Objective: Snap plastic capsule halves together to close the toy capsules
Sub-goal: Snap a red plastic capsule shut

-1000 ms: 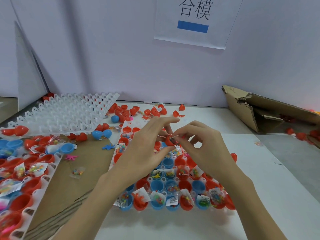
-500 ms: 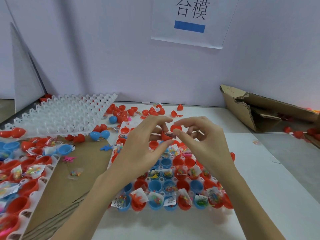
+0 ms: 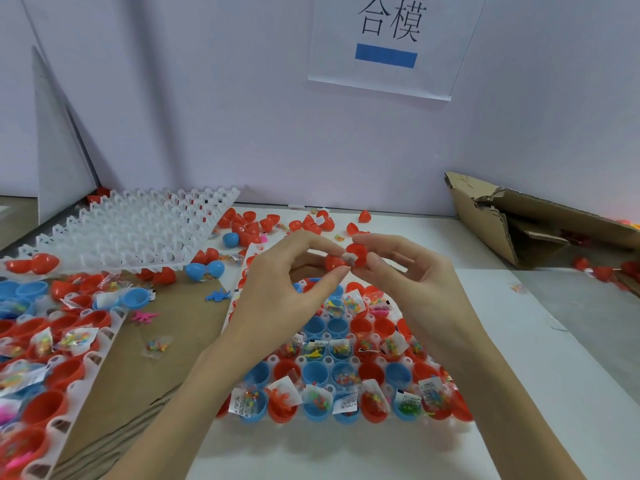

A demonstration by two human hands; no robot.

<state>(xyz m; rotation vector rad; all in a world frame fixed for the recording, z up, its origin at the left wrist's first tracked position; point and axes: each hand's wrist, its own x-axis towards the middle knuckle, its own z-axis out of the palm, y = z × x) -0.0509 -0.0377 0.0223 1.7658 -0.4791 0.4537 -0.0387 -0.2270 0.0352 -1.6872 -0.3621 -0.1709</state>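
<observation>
Red plastic capsule halves (image 3: pixel 346 258) are meeting rim to rim, left hand (image 3: pixel 277 292) pinching one, right hand (image 3: pixel 408 278) pinching the other, side by side.

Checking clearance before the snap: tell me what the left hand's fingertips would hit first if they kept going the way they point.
The left hand points right, pinching a red capsule half. First contact would likely be the other red half in the right hand; depth is uncertain.

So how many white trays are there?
3: an empty tray at back left, a filled tray at the left edge, a third tray in the middle. Others may be hidden.
</observation>
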